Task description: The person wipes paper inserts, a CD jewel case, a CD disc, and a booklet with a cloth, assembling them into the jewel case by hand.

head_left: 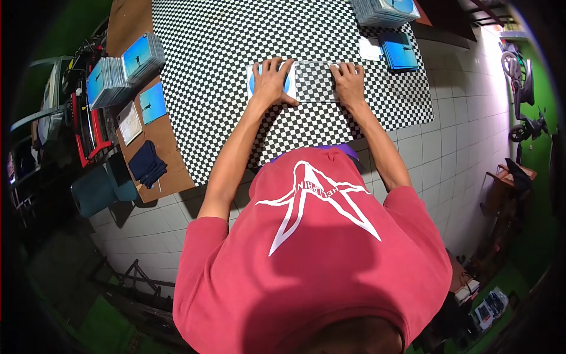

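An opened CD case lies on the checkered cloth, its white tray half on the left and its clear lid folded out to the right. A blue disc sits in the tray, partly hidden under my left hand. That hand spans the case, fingertips over the far edge and thumb by the near edge at the hinge. My right hand holds the lid's right edge with bent fingers; its thumb tip is hard to make out.
Stacks of blue-covered CD cases stand on the brown board at left, beside loose blue sleeves and a dark folded cloth. At right are a case stack, blue booklets and a white card.
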A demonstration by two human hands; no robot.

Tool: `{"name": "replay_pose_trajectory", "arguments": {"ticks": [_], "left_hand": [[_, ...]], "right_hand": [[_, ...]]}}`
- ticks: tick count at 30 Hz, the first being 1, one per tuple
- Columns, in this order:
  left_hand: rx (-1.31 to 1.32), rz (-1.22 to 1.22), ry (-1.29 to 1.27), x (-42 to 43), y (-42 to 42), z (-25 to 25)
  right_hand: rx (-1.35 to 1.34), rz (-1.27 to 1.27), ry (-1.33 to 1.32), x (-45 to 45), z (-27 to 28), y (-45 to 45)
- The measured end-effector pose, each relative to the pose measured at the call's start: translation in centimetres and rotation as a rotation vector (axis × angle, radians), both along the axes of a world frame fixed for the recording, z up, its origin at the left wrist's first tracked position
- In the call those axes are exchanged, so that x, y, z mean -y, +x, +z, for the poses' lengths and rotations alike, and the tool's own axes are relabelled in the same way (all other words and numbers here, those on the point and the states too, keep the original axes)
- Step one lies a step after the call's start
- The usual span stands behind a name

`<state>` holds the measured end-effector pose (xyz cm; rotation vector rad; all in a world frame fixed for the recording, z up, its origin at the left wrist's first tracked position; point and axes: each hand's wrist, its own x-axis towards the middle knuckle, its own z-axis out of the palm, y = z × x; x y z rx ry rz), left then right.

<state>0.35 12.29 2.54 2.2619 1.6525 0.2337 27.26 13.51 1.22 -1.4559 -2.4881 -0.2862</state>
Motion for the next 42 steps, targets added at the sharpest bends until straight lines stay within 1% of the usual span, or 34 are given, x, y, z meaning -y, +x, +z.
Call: {"name": "replay_pose_trajectory", "arguments": {"ticks": [5,8,10,11,12,15,17,19,20,22,23,24,26,27,29,32,33,35,38,39,41,42], "left_hand": [[-0.004,-0.016,-0.016,-0.1,-0.1,0.0],[0.004,-0.012,-0.007,-0.1,-0.1,-0.2],[0.044,-0.003,0.029,0.1,0.0,-0.3],[0.044,-0.004,0.029,0.0,0.1,-0.3],[0.017,-0.005,0.017,-0.1,0.1,-0.2],[-0.007,-0.008,0.003,0.0,0.1,0.0],[-0.002,-0.013,0.005,0.0,0.1,0.1],[0.002,-0.02,0.029,0.0,0.1,-0.1],[0.002,-0.02,0.029,-0.1,0.1,-0.2],[-0.01,-0.019,0.01,-0.1,0.0,-0.3],[-0.011,-0.018,0.01,-0.1,0.0,-0.3],[-0.001,-0.018,0.012,0.0,0.0,-0.2],[0.009,-0.015,0.015,-0.2,0.0,-0.2],[0.0,-0.013,0.006,-0.2,0.0,-0.2],[-0.009,-0.01,-0.011,0.2,0.1,-0.4],[-0.001,-0.008,-0.001,0.0,0.1,-0.2],[-0.001,-0.008,-0.001,0.0,0.1,-0.2],[0.005,-0.001,-0.01,0.0,0.1,-0.1],[0.006,-0.005,-0.012,-0.1,0.0,-0.5],[0.005,-0.008,-0.013,0.0,0.0,-0.5],[0.01,-0.006,0.006,0.0,0.1,-0.3],[0.008,-0.005,0.009,0.0,0.1,-0.2]], "right_hand": [[0.027,-0.063,0.019,-0.5,-0.1,0.9],[-0.02,-0.103,-0.049,-0.5,-0.3,0.3],[-0.161,-0.159,-0.006,-0.3,-0.6,-0.6],[-0.234,-0.172,-0.055,-0.3,-0.7,-1.0],[-0.235,-0.174,-0.054,-0.4,-1.1,-1.0],[-0.25,-0.14,-0.064,-0.4,-1.4,-0.9],[-0.139,-0.1,-0.237,-0.1,-0.6,-0.5],[-0.031,-0.016,-0.275,0.6,-0.7,-1.0],[-0.018,0.054,-0.293,1.2,-0.9,-1.5],[-0.048,0.169,-0.261,3.0,-0.1,-3.2],[-0.103,0.266,-0.235,3.4,0.7,-3.4],[-0.102,0.268,-0.234,3.1,0.2,-3.2],[-0.165,0.148,-0.15,1.8,-1.4,-2.3],[-0.141,0.035,-0.25,0.7,-0.7,-1.7],[-0.192,-0.046,-0.082,-0.9,-0.4,-1.2],[-0.207,-0.052,-0.11,-0.5,-2.3,-2.3],[-0.27,-0.042,-0.142,0.3,-1.0,-2.6],[-0.297,-0.053,-0.169,1.6,-0.7,-3.2],[-0.264,0.075,-0.252,3.4,-2.0,-4.0],[-0.24,0.135,-0.232,4.3,-1.5,-4.3],[-0.283,0.226,-0.305,4.8,0.1,-4.2],[-0.302,0.237,-0.275,4.3,-0.9,-4.0]]}}
